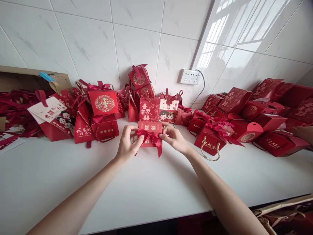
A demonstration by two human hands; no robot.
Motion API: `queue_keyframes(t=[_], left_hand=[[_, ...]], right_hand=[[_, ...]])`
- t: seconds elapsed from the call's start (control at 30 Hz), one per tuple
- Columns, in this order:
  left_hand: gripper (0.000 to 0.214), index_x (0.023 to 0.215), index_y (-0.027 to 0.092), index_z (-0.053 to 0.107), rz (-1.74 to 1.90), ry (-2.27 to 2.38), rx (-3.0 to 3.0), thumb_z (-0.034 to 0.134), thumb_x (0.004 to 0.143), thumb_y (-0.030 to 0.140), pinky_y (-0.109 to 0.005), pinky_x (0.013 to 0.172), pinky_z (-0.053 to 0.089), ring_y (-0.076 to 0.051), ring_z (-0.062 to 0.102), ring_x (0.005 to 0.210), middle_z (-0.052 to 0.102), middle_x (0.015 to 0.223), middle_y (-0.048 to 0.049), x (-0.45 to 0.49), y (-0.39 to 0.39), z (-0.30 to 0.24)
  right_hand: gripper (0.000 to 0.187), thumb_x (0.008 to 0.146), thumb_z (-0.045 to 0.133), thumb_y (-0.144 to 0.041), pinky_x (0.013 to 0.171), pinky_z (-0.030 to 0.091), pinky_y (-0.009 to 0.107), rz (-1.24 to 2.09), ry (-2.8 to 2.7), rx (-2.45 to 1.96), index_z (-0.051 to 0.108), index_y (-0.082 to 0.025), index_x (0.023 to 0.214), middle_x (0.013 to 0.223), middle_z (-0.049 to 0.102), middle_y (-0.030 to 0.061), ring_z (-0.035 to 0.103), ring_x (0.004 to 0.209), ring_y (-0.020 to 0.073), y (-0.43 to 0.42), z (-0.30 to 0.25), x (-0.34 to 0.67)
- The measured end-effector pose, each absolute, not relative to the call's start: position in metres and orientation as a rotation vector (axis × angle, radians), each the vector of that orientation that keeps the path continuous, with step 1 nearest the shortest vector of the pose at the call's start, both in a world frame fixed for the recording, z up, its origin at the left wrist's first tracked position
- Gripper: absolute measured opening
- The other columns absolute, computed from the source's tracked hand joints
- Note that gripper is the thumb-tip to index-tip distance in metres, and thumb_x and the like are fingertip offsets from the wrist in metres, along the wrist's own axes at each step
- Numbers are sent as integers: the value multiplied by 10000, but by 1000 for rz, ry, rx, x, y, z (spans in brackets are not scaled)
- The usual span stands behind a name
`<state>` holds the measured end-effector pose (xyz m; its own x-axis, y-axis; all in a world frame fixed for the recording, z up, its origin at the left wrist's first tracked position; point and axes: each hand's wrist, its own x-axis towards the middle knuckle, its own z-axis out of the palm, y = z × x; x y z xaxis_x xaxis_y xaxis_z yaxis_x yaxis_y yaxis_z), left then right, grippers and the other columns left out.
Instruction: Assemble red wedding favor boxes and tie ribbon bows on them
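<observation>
A small red gift box (149,126) with gold lettering stands on the white table, a dark red ribbon bow (151,134) across its front. My left hand (129,140) is closed at the box's left side, its thumb against the left part of the bow. On the other side my right hand (174,137) pinches the box's right edge by the ribbon, thumb and fingers together. Directly behind stands a taller red box with a printed couple (156,109). The back of the held box is hidden.
Decorated red boxes (102,102) stand in a group at the left, before an open cardboard carton (61,78) of ribbons. Another pile of red boxes (234,101) fills the right, where a person's hand (303,133) shows at the edge. A wall socket (190,77) has a black cable.
</observation>
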<state>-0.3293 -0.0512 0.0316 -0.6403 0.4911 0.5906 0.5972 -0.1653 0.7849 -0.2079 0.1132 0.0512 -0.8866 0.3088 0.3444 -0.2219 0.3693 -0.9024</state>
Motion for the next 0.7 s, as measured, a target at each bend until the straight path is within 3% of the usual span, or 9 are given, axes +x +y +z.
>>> queue_keyframes(t=[0.13,0.27,0.43,0.57,0.7], left_hand=[[141,786,198,529,-1852,-1982,-1255,567,781,334,-264,747,523,-158,546,843,489,859,-25,-327,-50,36],[228,634,190,472,-1851,-2008,-1218,535,806,326,-232,673,493,-138,511,738,466,776,-19,-325,-51,41],[268,571,183,438,-2002,-2034,-1122,558,768,319,-223,643,436,-127,494,699,473,720,0,-327,-49,49],[218,600,174,508,-2239,-2148,-1080,607,696,342,-236,610,409,-137,512,654,517,636,11,-331,-45,54],[207,776,187,524,-2336,-2220,-974,570,721,381,-261,675,451,-161,574,748,589,782,-24,-325,-62,52]], right_hand=[[378,750,653,-509,930,430,370,1529,-2164,-86,459,-199,656,1373,456,140,437,1280,272,112,51,-208],[390,764,631,-529,928,437,385,1488,-2164,-139,462,-198,646,1347,484,142,447,1269,275,112,53,-206],[435,745,619,-585,762,506,355,1553,-2116,-201,482,-190,625,1067,637,103,593,1032,262,110,57,-206],[470,711,602,-648,661,528,328,1640,-2146,-380,533,-184,674,810,633,42,610,776,192,103,62,-210],[427,772,558,-618,762,524,350,1372,-2079,-586,603,-194,801,892,648,54,604,907,214,83,62,-167]])
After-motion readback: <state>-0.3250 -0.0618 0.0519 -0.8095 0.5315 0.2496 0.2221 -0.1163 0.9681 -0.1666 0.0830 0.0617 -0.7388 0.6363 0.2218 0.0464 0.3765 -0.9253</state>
